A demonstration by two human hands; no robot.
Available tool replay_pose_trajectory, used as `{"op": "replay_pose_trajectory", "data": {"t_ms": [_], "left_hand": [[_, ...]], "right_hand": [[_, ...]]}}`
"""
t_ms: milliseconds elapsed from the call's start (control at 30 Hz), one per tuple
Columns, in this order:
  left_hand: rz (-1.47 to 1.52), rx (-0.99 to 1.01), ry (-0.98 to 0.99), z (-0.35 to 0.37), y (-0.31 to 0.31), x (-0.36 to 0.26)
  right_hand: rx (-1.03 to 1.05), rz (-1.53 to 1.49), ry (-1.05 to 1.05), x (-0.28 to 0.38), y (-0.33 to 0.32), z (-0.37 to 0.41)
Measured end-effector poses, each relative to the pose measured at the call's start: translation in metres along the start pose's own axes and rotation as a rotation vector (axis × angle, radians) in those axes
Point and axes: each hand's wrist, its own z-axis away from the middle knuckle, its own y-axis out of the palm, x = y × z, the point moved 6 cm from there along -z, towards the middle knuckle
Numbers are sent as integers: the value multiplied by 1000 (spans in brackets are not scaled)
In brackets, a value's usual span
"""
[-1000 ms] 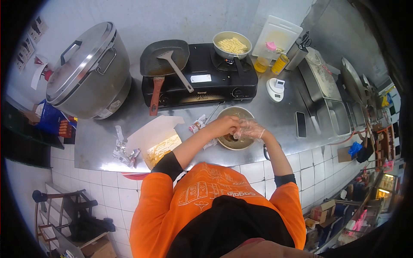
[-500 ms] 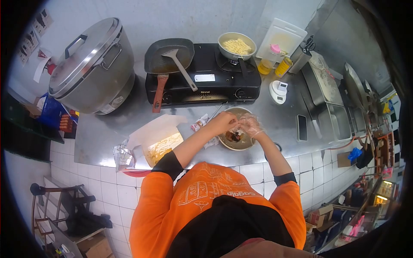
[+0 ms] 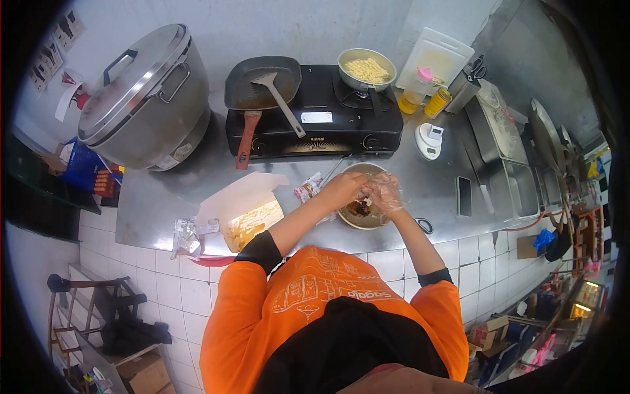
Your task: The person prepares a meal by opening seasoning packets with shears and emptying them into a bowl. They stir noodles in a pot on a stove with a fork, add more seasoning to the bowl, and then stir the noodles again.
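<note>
My left hand (image 3: 343,188) and my right hand (image 3: 384,192), which wears a clear plastic glove, meet over a metal bowl (image 3: 363,221) at the counter's front edge. The fingertips of both pinch a small sachet between them, mostly hidden by the fingers. Dark sauce lies in the bottom of the bowl. A torn seasoning sachet (image 3: 306,190) lies just left of the bowl, and a thin utensil (image 3: 333,169) leans at its far rim.
An open white takeaway box (image 3: 244,211) with yellowish food and crumpled wrappers (image 3: 186,237) lie to the left. Behind stand a black stove (image 3: 315,121), a pan with spatula (image 3: 261,84), a noodle pot (image 3: 366,69) and a big lidded pot (image 3: 141,98). A phone (image 3: 464,196) and scale (image 3: 430,140) sit on the right.
Both hands stay together above the bowl, fingers working the sachet. More dark sauce shows in the bowl. The view has shifted slightly.
</note>
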Motion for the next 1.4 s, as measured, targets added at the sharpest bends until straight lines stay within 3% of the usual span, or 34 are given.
{"op": "replay_pose_trajectory", "data": {"t_ms": [567,667,733,867,933,1067,1133,1200,1267,1300,1367,1400], "left_hand": [[-19,76,41,-2,2,-4],[-25,73,28,-1,5,-2],[-40,90,15,-2,7,-1],[-51,134,-12,0,7,-2],[-5,80,20,0,4,-5],[-89,175,-37,10,12,-2],[-86,54,6,22,-2,-17],[-123,-262,112,35,-60,-64],[-155,-423,32,72,-129,-89],[-274,-596,59,107,-165,-90],[-841,-990,-158,190,-228,-76],[-842,-1022,-355,224,-262,-61]], "right_hand": [[32,126,33,4,-5,14],[-38,104,105,6,-12,14],[46,82,149,9,-14,13],[-5,41,44,21,-29,7],[45,-291,134,6,-15,8],[130,-169,42,11,-9,6],[246,35,-8,13,-1,6],[226,14,5,18,-5,4],[173,5,36,13,-5,7],[144,0,47,9,0,12],[229,37,250,-10,24,23],[195,-48,258,-13,26,25]]}}
